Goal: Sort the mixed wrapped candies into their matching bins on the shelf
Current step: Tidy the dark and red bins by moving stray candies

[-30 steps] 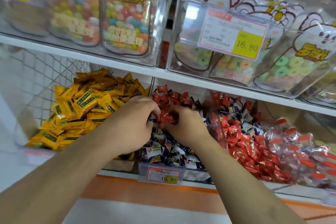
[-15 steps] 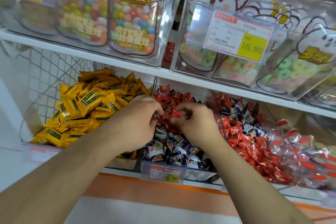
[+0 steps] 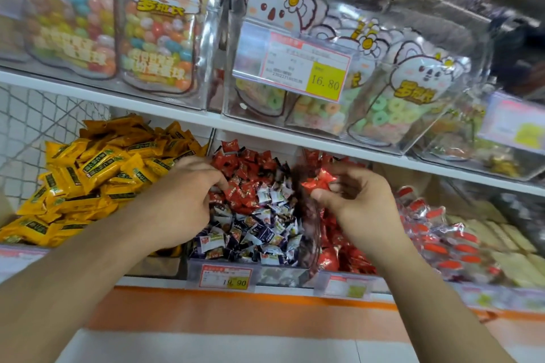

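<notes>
While my right hand (image 3: pixel 351 203) pinches a small bunch of red candies (image 3: pixel 320 181) between thumb and fingertips, it hangs over the bin of red candies (image 3: pixel 339 256), I think because these belong there and not in the middle bin (image 3: pixel 253 271). My left hand (image 3: pixel 180 200) is down in that middle bin, its fingers curled on one more red piece (image 3: pixel 236 190) that lies among the purple and white candies (image 3: pixel 259 230); I judge it is picking out the strays. More red ones are heaped at the back of this bin, so much sorting is left. To the left is a pile of yellow packets (image 3: pixel 97 177), beside a wire mesh (image 3: pixel 44 130). Above, a white shelf (image 3: pixel 324 147) carries clear boxes of coloured sweets with a price tag (image 3: pixel 306 69). Below runs an orange strip (image 3: pixel 236 312).
</notes>
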Demonstrator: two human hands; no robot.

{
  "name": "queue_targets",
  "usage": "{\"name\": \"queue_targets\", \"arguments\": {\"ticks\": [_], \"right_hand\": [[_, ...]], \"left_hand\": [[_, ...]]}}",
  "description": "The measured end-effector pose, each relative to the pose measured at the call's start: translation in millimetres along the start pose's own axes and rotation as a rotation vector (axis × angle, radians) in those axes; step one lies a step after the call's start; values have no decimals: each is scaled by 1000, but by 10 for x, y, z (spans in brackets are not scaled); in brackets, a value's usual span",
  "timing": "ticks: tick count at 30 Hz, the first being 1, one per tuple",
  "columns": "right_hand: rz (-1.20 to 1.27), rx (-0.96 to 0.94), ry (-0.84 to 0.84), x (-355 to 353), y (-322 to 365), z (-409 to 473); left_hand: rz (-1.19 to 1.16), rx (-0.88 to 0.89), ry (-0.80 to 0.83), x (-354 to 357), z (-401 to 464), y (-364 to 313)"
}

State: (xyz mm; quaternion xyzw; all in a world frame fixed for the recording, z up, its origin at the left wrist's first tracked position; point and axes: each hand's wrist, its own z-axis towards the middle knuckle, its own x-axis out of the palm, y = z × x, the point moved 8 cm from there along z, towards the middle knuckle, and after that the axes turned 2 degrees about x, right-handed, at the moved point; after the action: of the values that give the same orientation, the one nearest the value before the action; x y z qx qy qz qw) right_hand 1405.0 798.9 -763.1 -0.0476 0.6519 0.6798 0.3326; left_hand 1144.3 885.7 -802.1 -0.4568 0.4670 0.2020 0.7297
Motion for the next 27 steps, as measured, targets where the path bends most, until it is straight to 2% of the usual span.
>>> {"name": "queue_targets", "arguments": {"ticks": [2,6,11,14,18,23,27], "right_hand": [[-68,18,-73,-232,-134,-8],[-266,11,-8,-372,-279,-96],[-285,-35,-42,-281,-89,-120],[-288,-106,-8,12,127,-88],[-312,-160,167,623,283,-1],[-457,-241,343,1268,309,137],[-586,-285,384,1542,176,254]], "left_hand": [[-9,-16,4,17,10,1],[-6,-14,10,34,10,-21],[-12,-22,-3,-11,-14,-40],[-10,-20,-33,-67,-38,-50],[-31,-46,-64,-164,-61,-48],[-43,-52,-55,-193,-58,-19],[-42,-37,-32,-181,-66,0]]}}
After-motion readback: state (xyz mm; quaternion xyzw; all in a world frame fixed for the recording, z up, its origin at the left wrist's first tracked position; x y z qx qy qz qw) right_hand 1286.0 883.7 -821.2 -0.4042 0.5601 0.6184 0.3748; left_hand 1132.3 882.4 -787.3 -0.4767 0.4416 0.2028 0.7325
